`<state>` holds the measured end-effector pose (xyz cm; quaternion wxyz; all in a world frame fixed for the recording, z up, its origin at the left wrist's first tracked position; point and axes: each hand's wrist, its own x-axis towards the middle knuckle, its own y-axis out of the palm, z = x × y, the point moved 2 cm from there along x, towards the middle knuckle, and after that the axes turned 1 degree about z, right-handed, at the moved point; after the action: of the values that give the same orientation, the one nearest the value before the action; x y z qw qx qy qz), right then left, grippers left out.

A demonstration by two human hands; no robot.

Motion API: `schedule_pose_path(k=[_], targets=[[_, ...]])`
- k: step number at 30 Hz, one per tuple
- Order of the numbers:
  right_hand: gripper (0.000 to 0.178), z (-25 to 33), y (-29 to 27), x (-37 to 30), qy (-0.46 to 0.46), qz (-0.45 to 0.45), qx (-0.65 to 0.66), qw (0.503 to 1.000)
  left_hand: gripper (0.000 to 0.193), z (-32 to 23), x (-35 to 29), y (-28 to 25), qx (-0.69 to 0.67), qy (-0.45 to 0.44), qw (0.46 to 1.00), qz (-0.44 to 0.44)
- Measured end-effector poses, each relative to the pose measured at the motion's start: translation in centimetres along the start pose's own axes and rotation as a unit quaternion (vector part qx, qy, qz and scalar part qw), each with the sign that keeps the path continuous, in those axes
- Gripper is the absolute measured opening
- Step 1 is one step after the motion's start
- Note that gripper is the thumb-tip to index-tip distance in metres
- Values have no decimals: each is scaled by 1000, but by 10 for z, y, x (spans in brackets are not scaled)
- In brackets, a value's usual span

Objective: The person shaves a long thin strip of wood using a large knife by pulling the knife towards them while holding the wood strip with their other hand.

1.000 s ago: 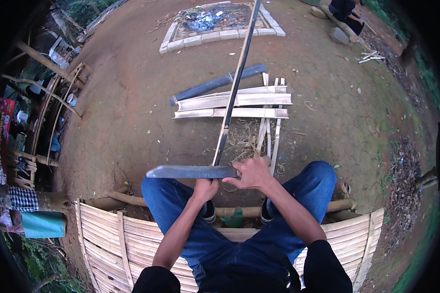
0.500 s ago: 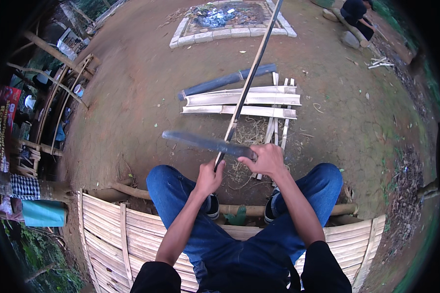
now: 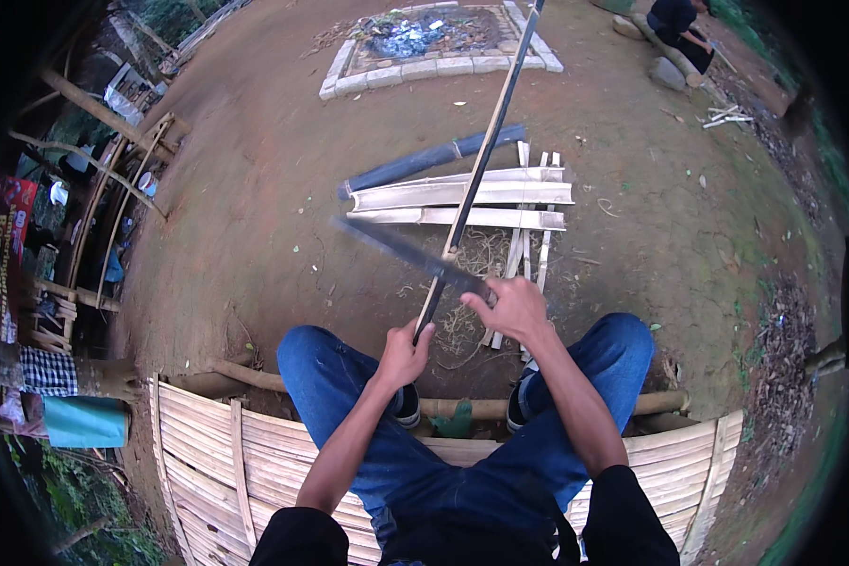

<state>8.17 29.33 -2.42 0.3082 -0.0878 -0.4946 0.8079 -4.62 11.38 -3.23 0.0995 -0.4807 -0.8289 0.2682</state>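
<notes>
A long, thin bamboo strip (image 3: 482,158), dark on one side and pale on the other, slants up and away between my knees. Its near end is in my left hand (image 3: 407,353), fingers closed round it. In my right hand (image 3: 517,309) is the handle of a machete (image 3: 407,253), gripped tight. The blade, smeared by motion, crosses the strip just beyond my left hand and points to the far left. Whether its edge touches the strip I cannot tell. Pale shavings (image 3: 462,311) lie on the ground below.
Split bamboo halves (image 3: 462,195) and a dark bamboo pole (image 3: 434,158) lie ahead on narrow slats (image 3: 516,248). I sit on a bamboo-slat bench (image 3: 208,443). A stone-edged fire pit (image 3: 434,68) is farther off. Another person (image 3: 674,28) sits at the far right.
The machete blade has swung so its tip points farther away from me. Both hands keep their hold, and the left has shifted slightly nearer to me.
</notes>
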Motion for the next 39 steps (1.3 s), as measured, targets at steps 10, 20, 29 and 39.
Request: schedule_pose_path(k=[10,20,29,39], targets=[[70,21,4,-9,-150,30,-43,987,18,7,15,2,48,78,996,21],[56,-18,-33,18,196,-104,41,974,24,-1,2,-5,-30,51,998,-7],[57,-45,-16,13,334,-169,704,604,24,11,-8,-2,-98,101,990,-18],[54,-16,-11,4,301,-84,679,664,25,-7,0,5,-160,187,954,-174]])
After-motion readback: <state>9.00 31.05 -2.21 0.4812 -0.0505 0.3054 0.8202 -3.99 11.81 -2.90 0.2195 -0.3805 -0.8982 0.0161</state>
